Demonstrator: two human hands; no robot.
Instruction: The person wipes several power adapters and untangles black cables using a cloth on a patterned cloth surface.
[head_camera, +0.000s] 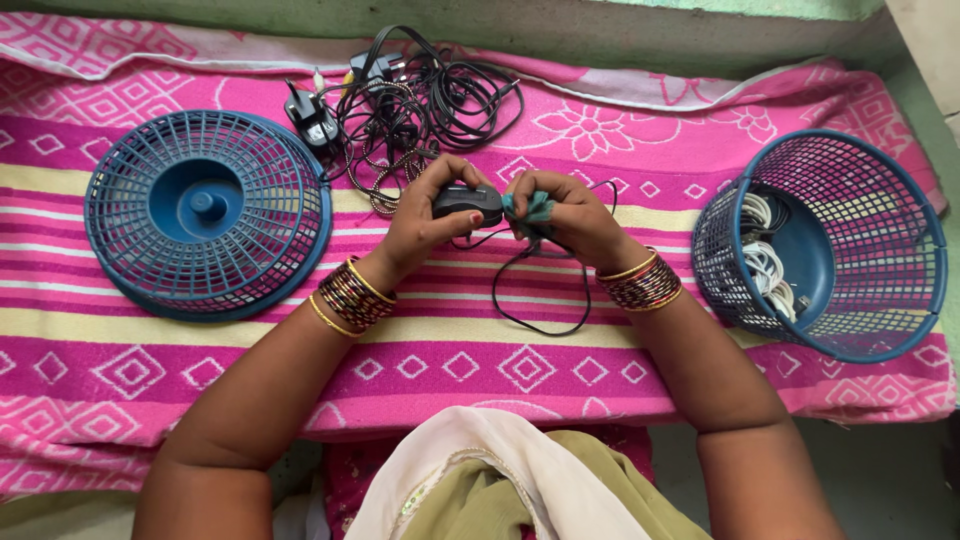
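**Wiping a mouse over a pink spread**

A pink woven bedspread with yellow stripes and white diamond patterns (130, 370) filled most of the frame and bore everything else. At the left of the frame lay a round blue plastic lattice lid with a central knob (207, 214), flat on the cloth. At the right edge a blue plastic mesh basket (860, 300) lay tipped on its side, its mouth facing the viewer, with coiled white cables (765, 262) inside it. At the upper centre sat a tangle of black cables and plug adapters (420, 100), well apart from the basket.

In the middle of the frame, the left hand (425, 222) gripped a small black computer mouse (468, 203), fingers curled over its top and thumb along its side. The right hand (570, 218) had its fingers bunched together, pinching a small teal cloth (530, 208) against the mouse's end. The mouse's thin black cord (540, 325) hung in a loop onto the spread below the hands (its plug end could not be made out).

Judging by the grip, the step in hand was cleaning the mouse with the cloth. The next move would seem to call for the left hand to turn the mouse so that an unwiped face met the cloth, with the cord kept clear of the fingers.
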